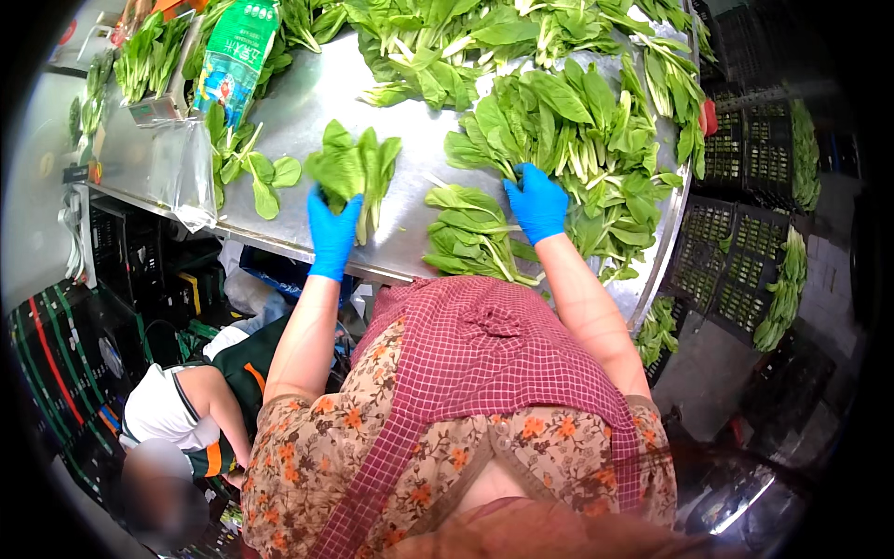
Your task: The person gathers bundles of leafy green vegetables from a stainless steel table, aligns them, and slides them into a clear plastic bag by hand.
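My left hand (334,234), in a blue glove, holds a small bunch of leafy greens (356,168) above the stainless steel table (412,147). Its thumb lies on the near side of the leaves, and some fingers are hidden behind them. To the right, my right hand (536,202), gloved alike, pinches stems at the near edge of a large heap of leafy greens (559,112). Its fingertips are partly covered by the leaves. Between my hands, close to the table's front edge, lies a smaller pile of greens (468,230).
At left stand a green printed bag (237,56), a scale (157,105) with greens on it, and a clear plastic bag (192,175) over the edge. Black plastic crates (726,258) sit at right. A person (174,412) bends down at my left, near stacked crates (63,356).
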`<state>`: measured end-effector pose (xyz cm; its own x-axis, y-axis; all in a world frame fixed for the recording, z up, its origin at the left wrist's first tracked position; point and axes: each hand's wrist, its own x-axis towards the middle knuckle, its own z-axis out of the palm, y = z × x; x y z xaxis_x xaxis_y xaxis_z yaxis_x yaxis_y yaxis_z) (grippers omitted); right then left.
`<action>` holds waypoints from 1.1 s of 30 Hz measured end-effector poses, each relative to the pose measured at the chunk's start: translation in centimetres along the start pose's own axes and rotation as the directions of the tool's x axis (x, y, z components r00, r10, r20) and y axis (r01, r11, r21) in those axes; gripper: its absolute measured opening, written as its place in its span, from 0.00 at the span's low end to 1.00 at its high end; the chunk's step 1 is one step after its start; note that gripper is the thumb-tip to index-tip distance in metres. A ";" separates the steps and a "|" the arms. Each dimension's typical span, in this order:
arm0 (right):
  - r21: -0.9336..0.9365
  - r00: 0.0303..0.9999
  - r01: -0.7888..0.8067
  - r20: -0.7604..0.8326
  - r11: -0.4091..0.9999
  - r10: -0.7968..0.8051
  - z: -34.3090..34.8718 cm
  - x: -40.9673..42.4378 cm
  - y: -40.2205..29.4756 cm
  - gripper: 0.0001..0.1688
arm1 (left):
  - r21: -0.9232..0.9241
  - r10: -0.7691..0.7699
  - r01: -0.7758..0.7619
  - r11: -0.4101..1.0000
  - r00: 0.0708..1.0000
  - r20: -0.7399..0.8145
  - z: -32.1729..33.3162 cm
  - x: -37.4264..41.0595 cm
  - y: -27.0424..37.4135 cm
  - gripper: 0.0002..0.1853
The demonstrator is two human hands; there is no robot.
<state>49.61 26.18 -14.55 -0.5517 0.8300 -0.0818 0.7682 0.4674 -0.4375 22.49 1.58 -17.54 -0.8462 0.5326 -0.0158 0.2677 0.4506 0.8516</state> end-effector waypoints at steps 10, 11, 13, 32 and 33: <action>0.780 0.881 -0.472 0.403 0.410 0.247 -4.2 -0.8 0.2 0.09 | 0.334 0.214 -0.168 0.927 0.971 -0.105 -1.0 0.4 6.6 0.42; 0.812 0.871 -0.489 0.434 0.318 0.230 -4.4 -1.3 0.4 0.09 | 0.286 0.239 -0.202 0.937 0.966 -0.100 -1.1 0.4 7.6 0.41; 0.848 0.853 -0.514 0.489 0.129 0.182 -4.6 -2.1 0.7 0.08 | 0.185 0.287 -0.265 0.946 0.953 -0.100 -0.8 0.0 9.3 0.38; 0.895 0.908 -0.411 0.418 0.175 -0.002 -3.9 -5.6 -3.9 0.12 | -0.412 -0.105 0.612 0.675 0.632 0.768 8.2 -5.1 18.4 0.18; 0.888 0.901 -0.430 0.433 0.163 0.014 -4.0 -5.5 -4.1 0.12 | -0.458 -0.096 0.626 0.631 0.649 0.754 8.4 -5.3 18.3 0.19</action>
<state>50.79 20.89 -8.68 -0.6273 0.6225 -0.4679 0.0740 -0.5505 -0.8316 35.70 13.01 -6.28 -0.2277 0.8428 -0.4876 -0.5715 0.2898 0.7677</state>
